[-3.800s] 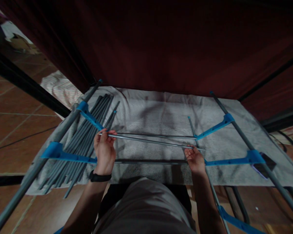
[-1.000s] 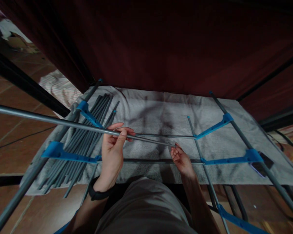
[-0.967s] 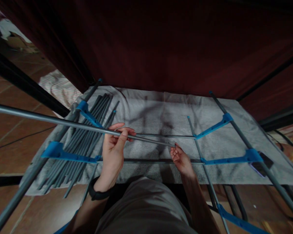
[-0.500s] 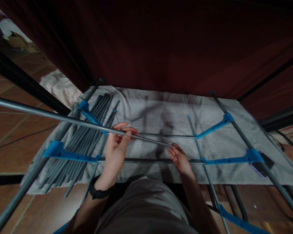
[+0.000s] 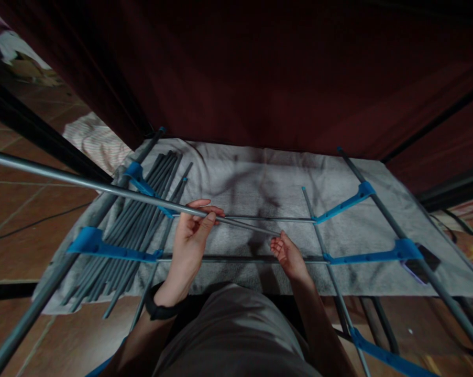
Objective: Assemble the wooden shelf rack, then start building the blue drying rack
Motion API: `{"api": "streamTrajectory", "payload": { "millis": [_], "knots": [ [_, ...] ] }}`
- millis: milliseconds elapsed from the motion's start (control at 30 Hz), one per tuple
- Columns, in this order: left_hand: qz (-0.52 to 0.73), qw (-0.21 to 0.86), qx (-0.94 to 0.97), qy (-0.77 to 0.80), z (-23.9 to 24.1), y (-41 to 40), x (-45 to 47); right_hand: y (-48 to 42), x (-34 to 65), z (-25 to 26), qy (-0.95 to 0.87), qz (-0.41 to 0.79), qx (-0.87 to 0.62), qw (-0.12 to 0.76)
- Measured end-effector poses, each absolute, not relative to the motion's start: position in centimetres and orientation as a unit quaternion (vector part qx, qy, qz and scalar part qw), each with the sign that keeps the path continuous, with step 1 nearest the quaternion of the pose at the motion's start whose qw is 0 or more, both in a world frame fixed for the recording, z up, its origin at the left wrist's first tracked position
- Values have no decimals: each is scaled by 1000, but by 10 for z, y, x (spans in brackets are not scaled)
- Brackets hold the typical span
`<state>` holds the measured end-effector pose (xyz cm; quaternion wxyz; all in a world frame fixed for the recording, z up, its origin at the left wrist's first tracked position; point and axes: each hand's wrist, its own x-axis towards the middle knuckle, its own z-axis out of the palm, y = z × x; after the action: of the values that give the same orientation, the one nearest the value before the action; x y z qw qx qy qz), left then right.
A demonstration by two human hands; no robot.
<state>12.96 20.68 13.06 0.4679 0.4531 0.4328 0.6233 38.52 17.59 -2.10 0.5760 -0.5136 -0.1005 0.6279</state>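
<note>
My left hand (image 5: 191, 235) pinches a long grey metal rod (image 5: 83, 182) between thumb and fingers; the rod runs from the far left edge to a tip near my right hand (image 5: 286, 252). My right hand's fingers curl at that tip, touching or loosely gripping it. Below the hands lie two grey crossbars (image 5: 236, 258) joined into blue plastic brackets (image 5: 102, 250) of a rack frame. A bundle of loose grey rods (image 5: 142, 220) lies on the left.
A grey towel (image 5: 260, 178) covers the floor under the frame. Side tubes of the frame with blue brackets (image 5: 377, 258) run on both sides. Dark red fabric (image 5: 279, 78) hangs behind. Brown floor tiles (image 5: 16, 230) lie at left.
The rod has slid out leftward from the frame since the earliest frame, its right end coming free. In the last second my hands shifted slightly; my right hand's fingers curled at the tip.
</note>
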Motion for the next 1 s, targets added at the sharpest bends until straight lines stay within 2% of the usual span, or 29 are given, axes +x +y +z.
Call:
{"api": "streamTrajectory", "payload": {
  "millis": [467,733,1000],
  "knots": [
    [634,472,434,433,131,207,130,169,383,-13,-144,634,-480,589],
    [613,477,456,434,128,204,135,161,380,-4,-210,651,-466,561],
    [598,480,470,438,125,201,140,160,376,-8,-298,622,-525,499]
  ]
}}
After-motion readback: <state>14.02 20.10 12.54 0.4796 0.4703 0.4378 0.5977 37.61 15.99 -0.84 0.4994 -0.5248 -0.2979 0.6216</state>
